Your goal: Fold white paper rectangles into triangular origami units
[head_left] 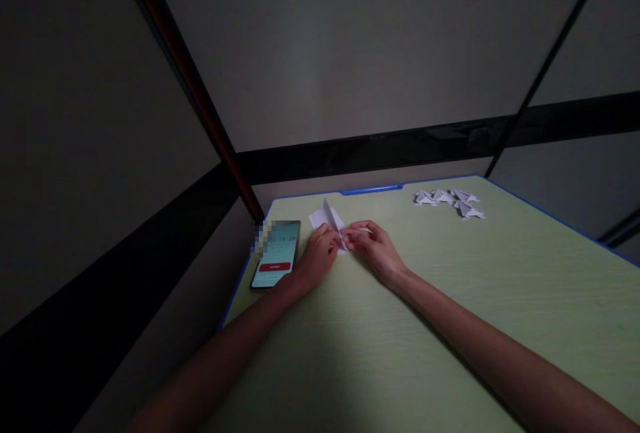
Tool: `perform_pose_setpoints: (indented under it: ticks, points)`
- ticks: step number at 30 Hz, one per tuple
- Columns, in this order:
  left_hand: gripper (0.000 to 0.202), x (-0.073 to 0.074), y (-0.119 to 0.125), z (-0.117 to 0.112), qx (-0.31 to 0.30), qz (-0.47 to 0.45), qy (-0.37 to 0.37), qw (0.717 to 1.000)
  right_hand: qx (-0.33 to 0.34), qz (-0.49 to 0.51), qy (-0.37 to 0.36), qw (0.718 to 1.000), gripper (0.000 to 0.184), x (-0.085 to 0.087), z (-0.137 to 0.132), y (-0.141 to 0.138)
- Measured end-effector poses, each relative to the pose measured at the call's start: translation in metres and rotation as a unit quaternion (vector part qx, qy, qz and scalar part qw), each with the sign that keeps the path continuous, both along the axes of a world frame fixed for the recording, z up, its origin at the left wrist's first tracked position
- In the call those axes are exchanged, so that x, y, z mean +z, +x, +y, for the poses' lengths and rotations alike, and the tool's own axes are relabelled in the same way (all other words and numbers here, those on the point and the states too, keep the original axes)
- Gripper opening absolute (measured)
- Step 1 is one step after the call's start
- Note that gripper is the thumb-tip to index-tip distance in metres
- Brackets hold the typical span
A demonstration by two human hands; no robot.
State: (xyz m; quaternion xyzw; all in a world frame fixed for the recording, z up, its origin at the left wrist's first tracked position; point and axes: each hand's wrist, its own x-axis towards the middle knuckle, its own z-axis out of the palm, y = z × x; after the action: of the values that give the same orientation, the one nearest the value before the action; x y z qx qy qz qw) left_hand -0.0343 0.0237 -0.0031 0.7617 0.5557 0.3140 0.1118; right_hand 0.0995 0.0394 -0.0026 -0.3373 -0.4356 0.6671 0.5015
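Note:
A white sheet of paper (333,215), partly folded, stands up in a crease between my two hands near the far side of the table. My left hand (319,254) has its fingers curled and pinches the paper's near left part. From the right, my right hand (376,251) grips the near end of the fold, with thumb and fingers close together. Flat white paper (316,220) lies just behind my left hand; whether it is part of the same sheet I cannot tell. My fingers hide the lower part of the fold.
Just left of my left hand a phone (274,276) lies with its screen lit. Several folded white paper figures (443,197) sit at the far right of the pale green table (450,266). The table has a blue edge, and panelled walls (370,53) rise behind it.

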Motion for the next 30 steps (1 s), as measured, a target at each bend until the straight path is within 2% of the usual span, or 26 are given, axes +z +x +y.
perform_pose_setpoints:
  ticks: [3,6,10,18,23,30]
  points:
    - [0.01,-0.0003,0.0018,0.0047,0.022,-0.174,-0.09,0.98,0.023,0.001,0.002,1.0,0.021,-0.002,-0.0014,-0.0032]
    - [0.011,-0.0014,0.0024,0.0078,0.03,-0.254,-0.138,0.957,0.018,0.007,0.004,1.0,0.021,-0.0048,-0.0007,-0.0028]
    - [0.023,-0.0014,0.0036,0.008,0.028,-0.296,-0.161,0.941,0.017,0.0,0.01,1.0,0.02,-0.0064,0.0002,-0.001]
    - [0.022,0.0042,0.0025,0.0049,0.016,-0.342,-0.205,0.917,0.021,0.004,0.014,1.0,0.021,-0.0065,-0.0007,-0.0019]
    - [0.02,0.0039,0.0022,0.0044,0.009,-0.393,-0.225,0.892,0.022,0.008,0.015,1.0,0.02,-0.0052,-0.0012,-0.0013]
    - [0.021,0.0063,0.0033,0.0029,0.012,-0.402,-0.226,0.887,0.026,-0.005,0.038,0.999,0.018,-0.006,-0.0016,-0.0016]
